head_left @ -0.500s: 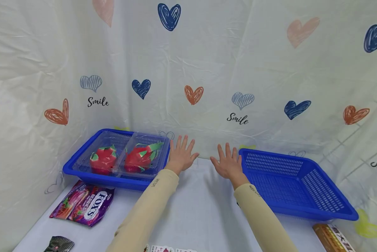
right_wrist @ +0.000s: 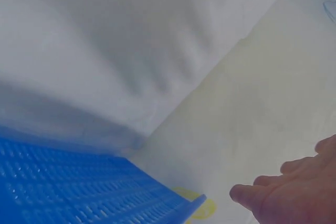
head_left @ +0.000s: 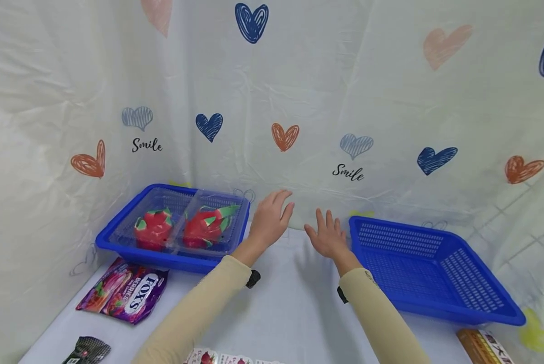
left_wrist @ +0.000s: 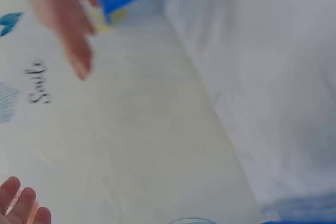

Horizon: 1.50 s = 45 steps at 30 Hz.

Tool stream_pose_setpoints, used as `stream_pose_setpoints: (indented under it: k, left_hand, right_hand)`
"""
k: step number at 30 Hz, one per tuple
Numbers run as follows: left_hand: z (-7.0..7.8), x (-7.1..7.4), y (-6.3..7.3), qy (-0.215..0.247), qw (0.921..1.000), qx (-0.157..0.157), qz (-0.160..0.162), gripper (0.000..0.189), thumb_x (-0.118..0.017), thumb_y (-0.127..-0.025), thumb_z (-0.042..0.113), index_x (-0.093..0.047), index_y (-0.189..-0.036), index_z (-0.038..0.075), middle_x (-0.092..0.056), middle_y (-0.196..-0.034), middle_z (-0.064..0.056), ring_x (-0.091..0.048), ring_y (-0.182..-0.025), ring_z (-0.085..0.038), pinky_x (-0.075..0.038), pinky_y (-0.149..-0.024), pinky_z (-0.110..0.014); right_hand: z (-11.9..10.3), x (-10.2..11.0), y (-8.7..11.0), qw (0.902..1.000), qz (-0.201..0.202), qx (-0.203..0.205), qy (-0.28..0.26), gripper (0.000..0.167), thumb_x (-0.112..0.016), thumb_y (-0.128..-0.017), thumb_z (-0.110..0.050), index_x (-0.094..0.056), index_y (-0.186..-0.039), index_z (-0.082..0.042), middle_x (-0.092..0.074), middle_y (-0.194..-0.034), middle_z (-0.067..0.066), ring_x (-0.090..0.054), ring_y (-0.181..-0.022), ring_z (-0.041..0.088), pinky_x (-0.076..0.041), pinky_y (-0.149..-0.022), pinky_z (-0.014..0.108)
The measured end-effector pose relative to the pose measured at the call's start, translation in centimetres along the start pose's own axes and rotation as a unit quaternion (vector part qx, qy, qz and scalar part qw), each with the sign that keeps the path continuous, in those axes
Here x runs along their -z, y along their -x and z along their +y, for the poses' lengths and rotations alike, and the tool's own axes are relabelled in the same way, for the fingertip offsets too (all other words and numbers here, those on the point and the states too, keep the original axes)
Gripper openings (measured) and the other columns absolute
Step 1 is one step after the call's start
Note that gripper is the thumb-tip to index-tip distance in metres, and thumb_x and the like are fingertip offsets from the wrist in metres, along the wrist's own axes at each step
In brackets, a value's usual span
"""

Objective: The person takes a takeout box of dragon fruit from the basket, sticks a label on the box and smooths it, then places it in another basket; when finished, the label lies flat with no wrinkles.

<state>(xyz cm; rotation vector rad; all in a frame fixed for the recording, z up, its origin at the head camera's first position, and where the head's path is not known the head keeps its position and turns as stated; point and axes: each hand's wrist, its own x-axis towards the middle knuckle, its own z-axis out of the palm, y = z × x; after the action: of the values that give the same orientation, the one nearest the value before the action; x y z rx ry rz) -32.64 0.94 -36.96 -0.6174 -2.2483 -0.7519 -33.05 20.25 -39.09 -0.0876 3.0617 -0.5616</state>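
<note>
Between two blue baskets, both hands hover above the white table, holding nothing. My left hand (head_left: 270, 217) is turned sideways with loosely bent fingers, near the right end of the left basket (head_left: 172, 260). Fingers spread, my right hand (head_left: 327, 235) hangs palm down beside the right basket (head_left: 436, 308). The left basket carries clear plastic containers (head_left: 187, 217), with one red dragon fruit (head_left: 153, 230) on the left and another dragon fruit (head_left: 205, 227) on the right. In the right wrist view the right hand (right_wrist: 294, 192) shows at the lower right, apart from the basket wall (right_wrist: 94, 187).
A purple Fox's candy bag (head_left: 124, 292) lies before the left basket, and a dark patterned packet (head_left: 88, 350) sits nearer. Printed stickers (head_left: 231, 359) line the front edge. An orange-brown box (head_left: 483, 346) is at the right. A heart-printed curtain (head_left: 308, 101) hangs behind.
My left hand has rolled from palm down onto its side, its fingers bending and shifting slightly right. The right hand stays nearly where it was. The head view has shifted slightly.
</note>
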Motion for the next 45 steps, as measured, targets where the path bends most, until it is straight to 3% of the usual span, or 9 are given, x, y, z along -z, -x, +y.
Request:
stream_pose_setpoints:
  k: [2, 5, 9, 12, 19, 23, 26, 36, 45]
  left_hand:
    - [0.5, 1.0, 0.3, 0.059, 0.9964, 0.002, 0.061, 0.031, -0.052, -0.102, 0.025, -0.061, -0.127, 0.008, -0.06, -0.127, -0.009, -0.057, -0.118, -0.024, -0.049, -0.094, -0.041]
    - [0.9, 2.1, 1.0, 0.112, 0.9872, 0.003, 0.113, 0.027, -0.054, -0.101, 0.019, -0.062, -0.123, 0.006, -0.062, -0.121, -0.009, -0.059, -0.112, -0.024, -0.051, -0.089, -0.04]
    - [0.5, 3.4, 2.8, 0.157, 0.977, 0.006, 0.145, 0.024, -0.054, -0.1, 0.013, -0.061, -0.121, 0.003, -0.062, -0.116, -0.01, -0.06, -0.106, -0.023, -0.051, -0.087, -0.038]
    - [-0.4, 4.4, 4.5, 0.184, 0.9692, 0.043, 0.158, 0.024, -0.054, -0.1, 0.013, -0.061, -0.12, 0.002, -0.062, -0.11, -0.011, -0.06, -0.102, -0.023, -0.052, -0.085, -0.039]
    - [-2.8, 6.2, 8.8, 0.188, 0.9459, 0.186, 0.188, 0.024, -0.056, -0.1, 0.016, -0.061, -0.119, 0.002, -0.061, -0.104, -0.007, -0.058, -0.093, -0.018, -0.05, -0.08, -0.033]
    - [-3.9, 7.0, 11.1, 0.163, 0.9316, 0.217, 0.242, 0.02, -0.058, -0.098, 0.011, -0.063, -0.114, 0.001, -0.058, -0.098, -0.009, -0.054, -0.084, -0.017, -0.044, -0.072, -0.024]
    - [-4.6, 7.5, 12.5, 0.143, 0.9233, 0.234, 0.269, 0.016, -0.059, -0.096, 0.007, -0.064, -0.11, 0.0, -0.055, -0.094, -0.01, -0.051, -0.083, -0.016, -0.041, -0.072, -0.027]
    - [-6.0, 9.1, 15.5, 0.046, 0.8977, 0.354, 0.259, 0.016, -0.061, -0.093, 0.01, -0.069, -0.106, 0.005, -0.044, -0.086, -0.007, -0.04, -0.072, -0.015, -0.03, -0.059, -0.033]
    - [-7.0, 9.1, 16.5, 0.072, 0.8477, 0.461, 0.252, 0.025, -0.062, -0.095, 0.019, -0.065, -0.115, 0.004, -0.041, -0.106, -0.02, -0.045, -0.091, -0.034, -0.031, -0.068, -0.04]
  right_hand:
    - [-0.1, 0.0, -0.1, 1.0, -0.002, -0.001, -0.01, 0.075, -0.033, -0.103, -0.05, -0.001, -0.157, -0.01, 0.006, -0.161, 0.023, 0.003, -0.144, 0.049, -0.005, -0.11, 0.068]
    - [-0.4, 0.1, -0.2, 0.9998, -0.001, 0.01, -0.017, 0.074, -0.033, -0.103, -0.049, -0.001, -0.157, -0.009, 0.005, -0.16, 0.024, 0.002, -0.144, 0.049, -0.005, -0.11, 0.068]
    - [-1.1, 0.4, 0.0, 0.999, -0.005, 0.033, -0.028, 0.074, -0.031, -0.104, -0.048, 0.0, -0.157, -0.007, 0.005, -0.16, 0.025, 0.003, -0.144, 0.05, -0.007, -0.111, 0.067]
    - [-1.3, 0.4, 0.0, 0.9976, -0.008, 0.052, -0.044, 0.074, -0.028, -0.104, -0.049, 0.001, -0.156, -0.006, 0.006, -0.16, 0.026, 0.003, -0.143, 0.051, -0.007, -0.111, 0.066]
    - [-1.8, -0.1, 0.2, 0.9938, 0.003, 0.082, -0.074, 0.076, -0.029, -0.104, -0.049, -0.002, -0.155, -0.001, 0.001, -0.157, 0.032, 0.0, -0.142, 0.054, -0.006, -0.113, 0.063]
    - [-2.3, -0.2, 0.3, 0.9917, 0.006, 0.097, -0.085, 0.075, -0.03, -0.104, -0.048, -0.004, -0.155, 0.0, -0.001, -0.157, 0.033, -0.001, -0.141, 0.055, -0.006, -0.112, 0.063]
    - [-3.0, -0.3, 0.3, 0.9912, 0.003, 0.095, -0.092, 0.074, -0.031, -0.104, -0.047, -0.003, -0.156, -0.001, -0.001, -0.157, 0.032, -0.001, -0.141, 0.055, -0.007, -0.112, 0.064]
    - [-4.8, -0.7, 0.4, 0.9898, -0.025, 0.088, -0.109, 0.072, -0.034, -0.105, -0.043, -0.003, -0.156, -0.004, -0.002, -0.159, 0.028, -0.002, -0.143, 0.051, -0.008, -0.114, 0.061]
    - [-5.3, -1.8, -0.6, 0.9881, -0.036, 0.102, -0.11, 0.074, -0.032, -0.103, -0.046, -0.002, -0.157, -0.006, -0.001, -0.16, 0.025, -0.002, -0.145, 0.048, -0.008, -0.115, 0.059]
